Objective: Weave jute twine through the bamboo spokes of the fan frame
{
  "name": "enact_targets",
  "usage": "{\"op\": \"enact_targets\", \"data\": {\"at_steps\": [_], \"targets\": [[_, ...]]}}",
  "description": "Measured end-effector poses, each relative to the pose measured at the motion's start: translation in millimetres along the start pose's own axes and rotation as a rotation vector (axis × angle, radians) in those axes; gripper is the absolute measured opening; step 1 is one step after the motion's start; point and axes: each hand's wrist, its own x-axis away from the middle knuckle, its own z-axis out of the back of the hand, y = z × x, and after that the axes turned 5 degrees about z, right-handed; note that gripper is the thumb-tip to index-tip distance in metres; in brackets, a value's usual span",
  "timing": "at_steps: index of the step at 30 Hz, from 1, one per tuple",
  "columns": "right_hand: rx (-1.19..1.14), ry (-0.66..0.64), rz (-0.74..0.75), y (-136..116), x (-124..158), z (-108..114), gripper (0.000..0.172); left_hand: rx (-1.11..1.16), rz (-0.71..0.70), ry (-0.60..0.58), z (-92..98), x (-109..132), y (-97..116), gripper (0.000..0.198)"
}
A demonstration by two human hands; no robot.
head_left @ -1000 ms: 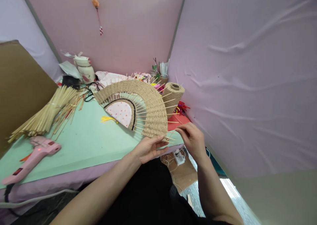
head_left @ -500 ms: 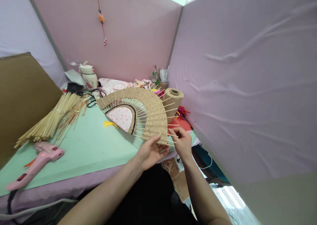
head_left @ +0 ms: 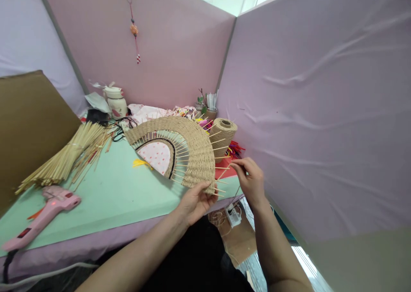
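Note:
A half-round woven fan (head_left: 194,155) of tan cord on thin sticks is held over the front of the table, its bare stick ends poking out along the outer rim. My left hand (head_left: 197,202) grips its lower right corner, thumb on top and fingers underneath. Off the fan's right side, my right hand (head_left: 252,178) pinches a thin tan cord (head_left: 224,173) that runs back to the woven edge. At the fan's middle is a white half-circle with pink dots (head_left: 156,156), bordered in black. Behind the right rim stands a cone of tan twine (head_left: 223,135).
A pink glue gun (head_left: 48,215) lies at the table's left front, beside a bundle of thin sticks (head_left: 64,155) and a cardboard sheet (head_left: 28,120). A white bottle (head_left: 116,103) stands at the back. Below the table edge is a white power strip (head_left: 233,215).
My right hand has moved right, away from the fan's stick ends, drawing the cord out. My left hand keeps its hold on the fan, which has hardly shifted.

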Motion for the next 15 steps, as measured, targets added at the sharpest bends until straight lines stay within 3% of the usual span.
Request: {"op": "enact_targets", "data": {"at_steps": [5,8,12,15], "targets": [[0.006,-0.001,0.005,-0.2,-10.1,-5.3,0.012,0.0,0.007,-0.002,-0.1,1.1,1.1,0.009],[0.032,0.003,0.08,-2.1,-12.1,-7.9,0.009,-0.022,0.015,0.01,0.9,0.3,1.3,0.008],[0.09,-0.043,0.196,-3.0,-20.7,-5.9,0.009,-0.057,0.019,0.002,3.2,0.0,1.3,0.009],[0.105,-0.095,0.184,-1.2,-31.7,-3.0,0.011,-0.059,0.02,0.006,3.4,1.2,1.7,0.01]]}}
